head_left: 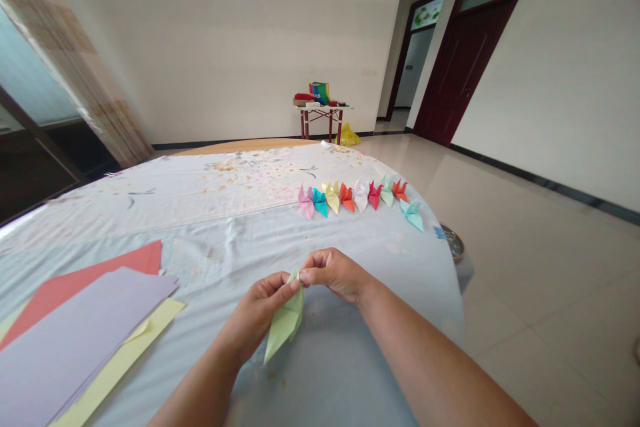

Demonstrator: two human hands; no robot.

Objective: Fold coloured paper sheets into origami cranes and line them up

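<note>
My left hand and my right hand both pinch the top of a light green folded paper piece, held just above the table near its front edge. The paper hangs down to a point below my fingers. Both hands are closed on it, fingertips meeting at its upper tip. Farther back on the table stands a row of several finished paper cranes in pink, blue, yellow, orange, white, red and green, with one pale blue crane set a little apart to the right.
A round table with a pale blue cloth carries a stack of paper sheets in lilac, red and yellow at the left. The table's right edge drops to a tiled floor. A small red-legged table stands by the far wall.
</note>
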